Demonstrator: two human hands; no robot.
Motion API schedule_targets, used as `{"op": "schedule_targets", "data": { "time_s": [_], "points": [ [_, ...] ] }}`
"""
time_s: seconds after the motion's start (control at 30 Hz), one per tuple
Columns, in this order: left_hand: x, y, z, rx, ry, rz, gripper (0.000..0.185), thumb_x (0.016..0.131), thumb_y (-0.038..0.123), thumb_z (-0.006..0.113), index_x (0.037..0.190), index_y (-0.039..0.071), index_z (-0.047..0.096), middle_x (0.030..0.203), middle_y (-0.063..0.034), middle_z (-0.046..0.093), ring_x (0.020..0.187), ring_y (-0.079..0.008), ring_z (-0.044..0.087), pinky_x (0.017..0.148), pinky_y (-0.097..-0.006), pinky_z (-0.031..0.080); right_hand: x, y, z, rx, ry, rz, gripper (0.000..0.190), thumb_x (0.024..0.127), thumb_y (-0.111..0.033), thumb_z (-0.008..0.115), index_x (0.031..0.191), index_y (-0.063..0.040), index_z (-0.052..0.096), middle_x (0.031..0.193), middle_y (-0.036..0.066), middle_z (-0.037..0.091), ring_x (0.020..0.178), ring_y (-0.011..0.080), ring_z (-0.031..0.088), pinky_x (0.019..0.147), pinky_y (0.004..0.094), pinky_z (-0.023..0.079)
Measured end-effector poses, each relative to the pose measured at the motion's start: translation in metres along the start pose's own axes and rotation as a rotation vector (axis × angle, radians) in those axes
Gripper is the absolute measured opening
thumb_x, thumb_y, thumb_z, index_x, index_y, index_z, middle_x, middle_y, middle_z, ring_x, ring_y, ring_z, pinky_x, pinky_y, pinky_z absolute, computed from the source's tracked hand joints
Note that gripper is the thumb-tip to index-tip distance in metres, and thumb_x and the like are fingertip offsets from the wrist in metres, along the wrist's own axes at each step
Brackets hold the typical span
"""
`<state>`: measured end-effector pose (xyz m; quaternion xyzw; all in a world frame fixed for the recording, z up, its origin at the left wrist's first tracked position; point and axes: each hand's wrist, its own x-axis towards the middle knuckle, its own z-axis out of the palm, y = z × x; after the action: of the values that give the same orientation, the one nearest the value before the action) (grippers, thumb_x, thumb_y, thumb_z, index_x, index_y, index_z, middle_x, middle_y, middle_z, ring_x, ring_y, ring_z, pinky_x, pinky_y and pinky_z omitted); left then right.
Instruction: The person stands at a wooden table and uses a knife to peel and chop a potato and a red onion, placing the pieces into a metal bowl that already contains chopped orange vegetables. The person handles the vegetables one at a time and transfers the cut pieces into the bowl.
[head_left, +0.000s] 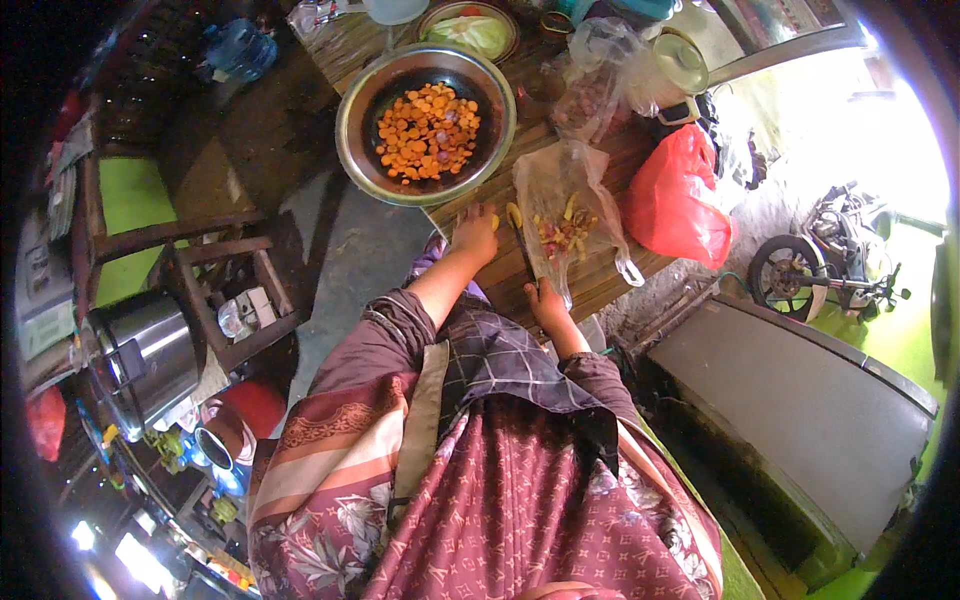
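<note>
My left hand (475, 231) is on the wooden table (495, 274), its fingers curled around a small yellow piece of food (495, 222) that is mostly hidden. In my right hand (550, 304), nearer the table's front edge, is a knife (523, 244) with its blade pointing away from me. A curved yellow piece (514, 215) lies at the blade's far end. Just right of the knife, a clear plastic bag (553, 169) lies spread with yellow and reddish scraps (564, 231) on it. Beyond my left hand stands a wide metal bowl (351, 154) with sliced carrots (427, 135) and a few purplish pieces.
A red plastic bag (679, 202) sits at the table's right side, near a lidded pot (679, 64) and more clear bags (600, 75). Behind the bowl is a plate (512, 45) with cabbage (469, 34). A grey-topped cabinet (787, 405) stands right, a wooden frame (259, 345) left.
</note>
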<state>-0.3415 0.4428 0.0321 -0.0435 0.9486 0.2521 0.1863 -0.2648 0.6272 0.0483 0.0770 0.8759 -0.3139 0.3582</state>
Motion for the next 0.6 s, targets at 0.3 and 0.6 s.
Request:
{"op": "schedule_targets", "data": {
  "time_s": [0.3,0.6],
  "points": [
    [-0.015,-0.023,-0.008,-0.085,0.076,0.102,0.049,0.069,0.009,0.058,0.114,0.007,0.039,0.118,-0.0197,0.038,0.105,-0.0375,0.041,0.087,-0.0429,0.038,0.013,-0.011,0.014,-0.093,0.046,-0.169,0.044,0.085,-0.035,0.04,0.109,0.002,0.033,0.077,0.032,0.055,0.076,0.0461,0.053,0.066,0.0506,0.041],
    [-0.017,-0.022,-0.004,-0.127,0.168,0.093,0.043,0.07,0.008,0.057,0.11,0.008,0.041,0.114,-0.0177,0.042,0.098,-0.0375,0.047,0.081,-0.0426,0.042,0.026,-0.009,0.038,-0.113,0.061,-0.129,0.037,0.085,-0.028,0.04,0.104,0.003,0.032,0.074,0.032,0.054,0.073,0.0456,0.054,0.063,0.0524,0.041]
  ]
}}
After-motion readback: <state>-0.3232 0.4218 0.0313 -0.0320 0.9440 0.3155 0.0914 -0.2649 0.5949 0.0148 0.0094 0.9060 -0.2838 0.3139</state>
